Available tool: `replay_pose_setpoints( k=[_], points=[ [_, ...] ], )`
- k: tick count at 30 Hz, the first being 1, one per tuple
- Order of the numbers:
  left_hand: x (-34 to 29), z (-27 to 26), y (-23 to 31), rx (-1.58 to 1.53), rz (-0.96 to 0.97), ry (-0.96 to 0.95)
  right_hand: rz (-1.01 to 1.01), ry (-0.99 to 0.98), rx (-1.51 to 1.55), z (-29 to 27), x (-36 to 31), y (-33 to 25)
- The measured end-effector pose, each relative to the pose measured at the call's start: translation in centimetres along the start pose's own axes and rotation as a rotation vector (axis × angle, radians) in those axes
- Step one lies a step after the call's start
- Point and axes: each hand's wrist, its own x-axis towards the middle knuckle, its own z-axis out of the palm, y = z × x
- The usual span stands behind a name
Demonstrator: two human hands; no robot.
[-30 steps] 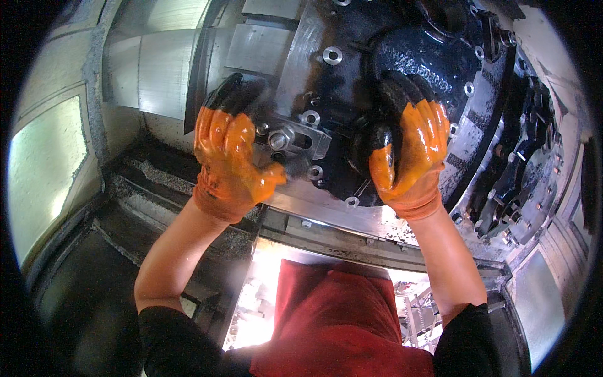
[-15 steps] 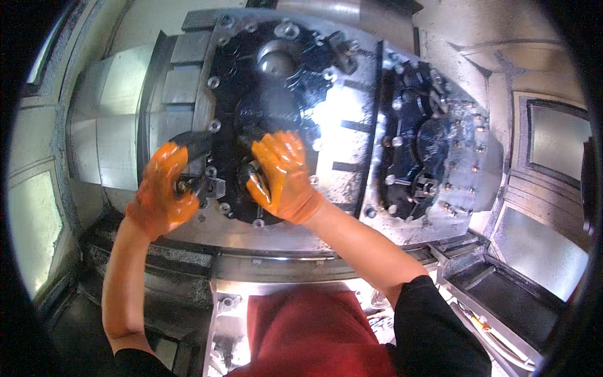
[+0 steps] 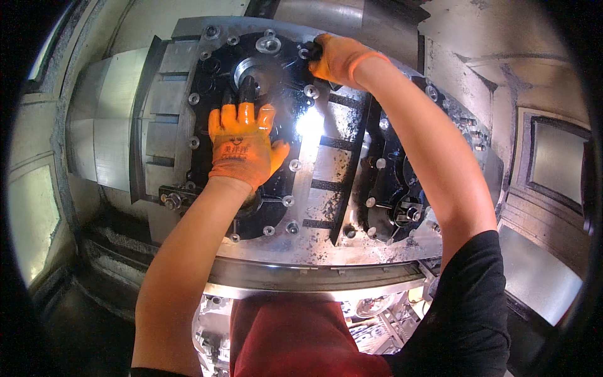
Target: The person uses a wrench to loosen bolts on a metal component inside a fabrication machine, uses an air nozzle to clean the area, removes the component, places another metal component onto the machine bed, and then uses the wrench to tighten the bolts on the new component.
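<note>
Both my hands wear wet orange gloves. My left hand lies with fingers stretched on a dark, oily cast metal cover, its blackened fingertips beside the round bore. At the cover's far right corner, my right hand is closed, palm hidden, around something dark that I cannot make out. Near my left forearm, a clamp with a bolt and nut sits at the cover's near left edge.
The cover lies on a slotted metal fixture plate. To the right is a second dark casting with another bolted clamp. Machine walls stand on both sides, with a metal ledge in front of me. Dark chips are scattered over the plate.
My right hand has moved up and right from mid-cover to the far right corner. My left hand has left the near left clamp and now lies flat on the cover.
</note>
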Motion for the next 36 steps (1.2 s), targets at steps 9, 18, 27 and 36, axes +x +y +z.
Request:
replay_pose_setpoints(
  k=[9, 18, 27, 36],
  points=[
    [0.1, 0.5, -0.3, -0.023, 0.013, 0.085, -0.009, -0.224, -0.256, -0.5, 3.5, 0.7],
    [0.4, 0.1, -0.2, -0.047, -0.053, -0.034, 0.184, -0.156, 0.175, -0.1, 3.9, 1.5],
    [0.2, 0.3, -0.3, -0.052, -0.042, 0.002, -0.379, -0.320, -0.921, -0.1, 6.1, 1.7],
    [0.1, 0.4, -0.4, -0.091, -0.071, 0.004, -0.160, -0.316, -0.443, -2.8, 3.3, -1.0]
  ],
)
